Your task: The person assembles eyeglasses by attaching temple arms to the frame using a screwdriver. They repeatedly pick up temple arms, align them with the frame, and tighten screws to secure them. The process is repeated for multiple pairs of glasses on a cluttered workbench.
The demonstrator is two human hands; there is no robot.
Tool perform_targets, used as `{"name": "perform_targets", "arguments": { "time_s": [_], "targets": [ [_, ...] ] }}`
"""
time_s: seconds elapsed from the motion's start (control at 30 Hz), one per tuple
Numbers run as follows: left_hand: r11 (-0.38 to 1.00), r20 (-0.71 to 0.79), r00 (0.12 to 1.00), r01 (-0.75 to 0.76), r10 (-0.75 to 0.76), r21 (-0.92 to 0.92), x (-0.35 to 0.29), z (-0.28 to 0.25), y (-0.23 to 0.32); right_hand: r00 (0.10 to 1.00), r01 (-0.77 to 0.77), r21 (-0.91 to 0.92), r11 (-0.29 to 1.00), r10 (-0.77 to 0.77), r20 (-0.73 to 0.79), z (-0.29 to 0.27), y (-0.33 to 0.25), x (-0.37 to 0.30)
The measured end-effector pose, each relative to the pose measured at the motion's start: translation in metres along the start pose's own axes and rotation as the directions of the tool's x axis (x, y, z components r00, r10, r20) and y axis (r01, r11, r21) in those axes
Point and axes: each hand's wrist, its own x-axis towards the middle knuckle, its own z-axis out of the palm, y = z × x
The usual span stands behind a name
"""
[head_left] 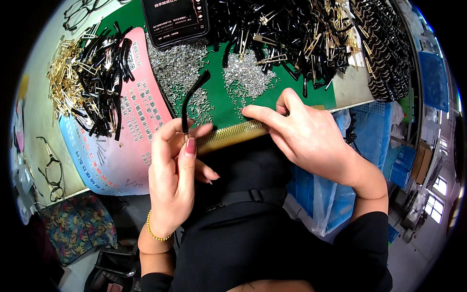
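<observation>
A black eyeglass temple arm (187,104) stands upright, its curved tip raised, between the thumb and fingers of my left hand (175,180). My right hand (314,141) reaches over the table's front edge, fingertips pinched together at the near end of a heap of tiny silver screw-like parts (249,78). Whatever is between those fingertips is too small to make out. To the left of that heap spreads another one of small silver pins (180,68), just beyond my left hand. A gold textured strip (231,136) runs along the table edge between both hands.
Black and gold temple arms pile up at the left (92,82) and back right (292,34). A phone (175,24) lies at the back on the green mat (219,102). Finished-looking glasses (53,170) rest far left. Blue crates (374,126) stand below right.
</observation>
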Motion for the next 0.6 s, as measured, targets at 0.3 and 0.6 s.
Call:
{"name": "perform_targets", "arguments": {
  "time_s": [0.3,0.6],
  "targets": [
    [0.999,-0.018,1.0,-0.005,0.004,-0.036,-0.005,-0.003,-0.01,1.0,0.0,0.03,1.0,0.001,-0.024,0.003,0.001,0.001],
    [0.999,-0.043,0.998,0.045,-0.046,-0.005,0.002,-0.003,-0.009,0.997,-0.04,0.011,0.999,0.04,0.062,-0.003,-0.003,0.01]
  ]
}}
